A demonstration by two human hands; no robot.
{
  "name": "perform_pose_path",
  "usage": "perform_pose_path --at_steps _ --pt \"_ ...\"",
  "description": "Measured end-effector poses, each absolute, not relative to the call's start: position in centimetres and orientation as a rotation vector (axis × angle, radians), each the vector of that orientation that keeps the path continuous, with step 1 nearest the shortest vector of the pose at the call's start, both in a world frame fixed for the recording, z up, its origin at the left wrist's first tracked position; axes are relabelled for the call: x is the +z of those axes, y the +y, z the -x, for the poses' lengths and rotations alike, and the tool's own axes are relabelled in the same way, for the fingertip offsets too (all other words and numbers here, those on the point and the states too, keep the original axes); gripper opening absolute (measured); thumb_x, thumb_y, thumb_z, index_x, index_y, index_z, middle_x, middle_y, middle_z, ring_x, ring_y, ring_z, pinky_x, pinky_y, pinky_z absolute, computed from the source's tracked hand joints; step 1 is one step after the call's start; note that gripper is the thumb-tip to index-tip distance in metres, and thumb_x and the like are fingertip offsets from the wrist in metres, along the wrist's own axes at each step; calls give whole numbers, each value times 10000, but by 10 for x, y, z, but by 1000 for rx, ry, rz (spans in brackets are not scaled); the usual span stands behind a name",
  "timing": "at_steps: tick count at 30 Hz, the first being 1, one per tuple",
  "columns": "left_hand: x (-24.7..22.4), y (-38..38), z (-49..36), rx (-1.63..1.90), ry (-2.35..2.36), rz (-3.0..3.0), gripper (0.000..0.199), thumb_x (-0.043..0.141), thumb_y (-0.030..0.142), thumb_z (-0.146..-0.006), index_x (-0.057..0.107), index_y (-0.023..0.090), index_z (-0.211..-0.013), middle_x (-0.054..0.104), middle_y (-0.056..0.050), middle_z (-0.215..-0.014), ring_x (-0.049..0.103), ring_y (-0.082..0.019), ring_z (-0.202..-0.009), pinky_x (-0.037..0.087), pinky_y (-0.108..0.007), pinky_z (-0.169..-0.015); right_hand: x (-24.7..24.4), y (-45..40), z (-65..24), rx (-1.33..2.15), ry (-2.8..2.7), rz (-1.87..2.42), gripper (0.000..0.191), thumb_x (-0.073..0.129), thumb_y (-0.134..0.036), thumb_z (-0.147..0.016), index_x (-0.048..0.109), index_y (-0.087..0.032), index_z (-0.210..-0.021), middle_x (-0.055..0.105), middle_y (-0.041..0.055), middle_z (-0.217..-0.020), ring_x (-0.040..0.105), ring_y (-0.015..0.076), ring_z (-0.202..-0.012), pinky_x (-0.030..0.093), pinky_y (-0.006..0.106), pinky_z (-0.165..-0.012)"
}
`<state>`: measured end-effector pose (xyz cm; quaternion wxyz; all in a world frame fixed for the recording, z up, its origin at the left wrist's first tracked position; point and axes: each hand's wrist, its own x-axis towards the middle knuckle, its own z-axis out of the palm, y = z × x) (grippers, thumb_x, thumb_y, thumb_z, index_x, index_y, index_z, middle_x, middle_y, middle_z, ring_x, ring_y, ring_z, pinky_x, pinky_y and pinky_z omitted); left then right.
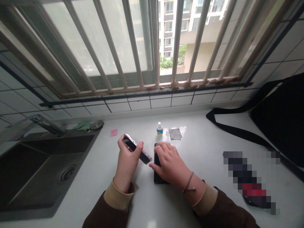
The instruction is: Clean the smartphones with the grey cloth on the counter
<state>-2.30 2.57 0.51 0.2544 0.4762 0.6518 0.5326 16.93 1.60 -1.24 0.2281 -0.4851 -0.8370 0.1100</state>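
My left hand [127, 161] is wrapped round a phone [145, 157] with a pale metallic edge, held tilted above the white counter. To its right, my right hand [169, 163] rests over a black flat object [159, 179] lying on the counter, its fingers bent at the upper edge and its thumb across the left side. Much of that object is hidden under the hand. A small white bottle [159, 129] with a blue and yellow label stands behind the hands. Beside it lies a grey cloth [175, 134]. A pink slip [113, 132] is at the left.
A dark sink [53, 167] with a faucet [48, 125] takes up the left side. A green cloth [82, 126] and a round metal strainer [97, 124] lie at its back edge. On the right are a black bag [281, 117] with a strap and a blurred-out item [249, 182].
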Motion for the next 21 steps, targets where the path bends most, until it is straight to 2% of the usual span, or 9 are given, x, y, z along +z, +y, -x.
perform_pose_path --at_steps 3,6,12,21 --pt "5 27 24 1266 1999 -1530 830 774 496 -840 410 177 -1514 614 -168 -1350 637 -345 -1267 499 -553 -1114 -23 14 -167 329 -2297 1386 588 740 -498 -912 571 -201 -1390 436 188 -1645 318 399 -1550 266 605 -1243" --pt "6 25 21 1159 2138 -1702 924 763 477 -844 359 109 -1589 546 -228 -1431 547 -383 -1387 441 -540 -1184 -31 12 -163 403 -2351 1410 625 660 -446 -932 522 -195 -1488 312 169 -1737 181 402 -1626 152 651 -1286" --pt "3 23 16 924 2249 -1796 1028 742 487 -863 252 45 -1652 532 -249 -1375 616 -389 -1265 523 -526 -1088 -32 13 -161 482 -2345 1414 643 622 -321 -881 552 -135 -1492 360 177 -1713 199 384 -1627 172 551 -1324" --pt "-11 21 11 566 2261 -1848 1021 711 466 -864 240 31 -1658 535 -209 -1269 707 -348 -1040 577 -462 -948 -28 15 -162 454 -2249 1544 565 643 -316 -875 630 -181 -1424 432 175 -1667 242 372 -1609 259 510 -1295"
